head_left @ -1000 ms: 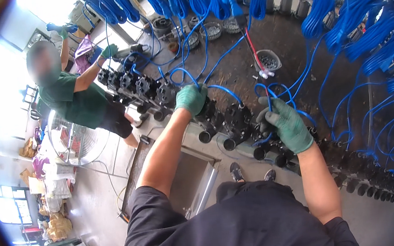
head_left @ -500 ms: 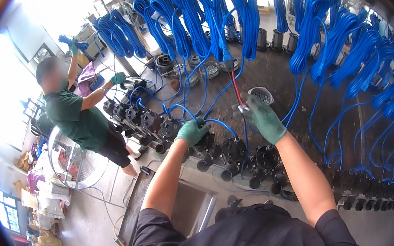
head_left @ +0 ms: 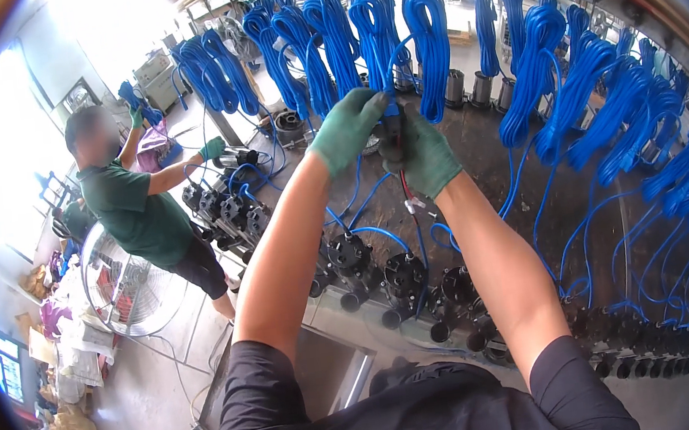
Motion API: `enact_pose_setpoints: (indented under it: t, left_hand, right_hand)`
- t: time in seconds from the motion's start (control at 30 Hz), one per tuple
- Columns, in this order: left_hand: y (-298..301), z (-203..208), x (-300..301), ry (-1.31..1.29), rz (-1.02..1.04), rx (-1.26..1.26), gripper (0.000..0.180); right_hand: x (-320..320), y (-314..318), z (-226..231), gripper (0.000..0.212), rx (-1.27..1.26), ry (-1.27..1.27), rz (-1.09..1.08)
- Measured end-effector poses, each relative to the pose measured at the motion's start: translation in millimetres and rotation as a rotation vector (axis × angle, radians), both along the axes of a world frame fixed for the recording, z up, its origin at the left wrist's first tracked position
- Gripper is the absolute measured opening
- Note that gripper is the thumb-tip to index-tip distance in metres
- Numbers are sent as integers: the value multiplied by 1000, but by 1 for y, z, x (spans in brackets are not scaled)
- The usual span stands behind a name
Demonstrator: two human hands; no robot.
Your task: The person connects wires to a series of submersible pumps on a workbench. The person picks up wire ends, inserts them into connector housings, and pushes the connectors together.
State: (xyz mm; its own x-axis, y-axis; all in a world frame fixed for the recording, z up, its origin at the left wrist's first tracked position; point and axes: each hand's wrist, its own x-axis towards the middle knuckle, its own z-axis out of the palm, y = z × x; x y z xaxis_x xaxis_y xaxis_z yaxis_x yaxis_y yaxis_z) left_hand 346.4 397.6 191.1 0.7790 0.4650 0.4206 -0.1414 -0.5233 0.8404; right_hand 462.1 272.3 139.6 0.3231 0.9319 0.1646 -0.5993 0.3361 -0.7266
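Both my hands wear green gloves and meet over the dark bench, under a hanging coil of blue cable (head_left: 372, 42). My left hand (head_left: 347, 132) closes on the blue plug (head_left: 390, 109) at the cable's end. Just below it, my right hand (head_left: 424, 155) wraps round a dark connector (head_left: 389, 132) that meets the plug; the fingers partly hide it. From the connector hang red and black wires (head_left: 405, 187) with pale ends. Nearer to me, black motor-like units (head_left: 404, 274) with round ends line the bench edge, and a blue cord (head_left: 382, 232) runs among them.
More blue cable coils (head_left: 544, 65) hang from a rail across the back and right. Metal cylinders (head_left: 481, 89) stand behind. At left, a co-worker in a green shirt (head_left: 139, 206) handles a blue coil and a unit beside a large fan (head_left: 127, 282).
My left hand has left the cord by the near units and risen to the blue plug. My right hand has gone from the wire ends up to the connector. The view has shifted slightly.
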Motion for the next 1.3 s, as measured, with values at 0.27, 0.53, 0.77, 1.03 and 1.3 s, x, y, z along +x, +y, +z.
enact_pose_setpoints:
  t: [0.27, 0.53, 0.77, 1.03, 1.3]
  left_hand:
    - [-3, 33, 48, 140, 119, -299, 43]
    - [103, 32, 44, 405, 554, 627, 45]
    - [22, 39, 41, -162, 350, 1086, 39]
    - [3, 38, 86, 294, 88, 260, 47]
    - [-58, 45, 76, 85, -190, -351, 44]
  right_hand:
    - [-38, 0, 35, 41, -209, -97, -109]
    - [-83, -43, -29, 23, -229, -63, -30]
    - [-51, -127, 25, 32, 36, -34, -102]
    - [-37, -167, 48, 38, -62, -321, -385]
    - [-9, -137, 31, 20, -418, -790, -706]
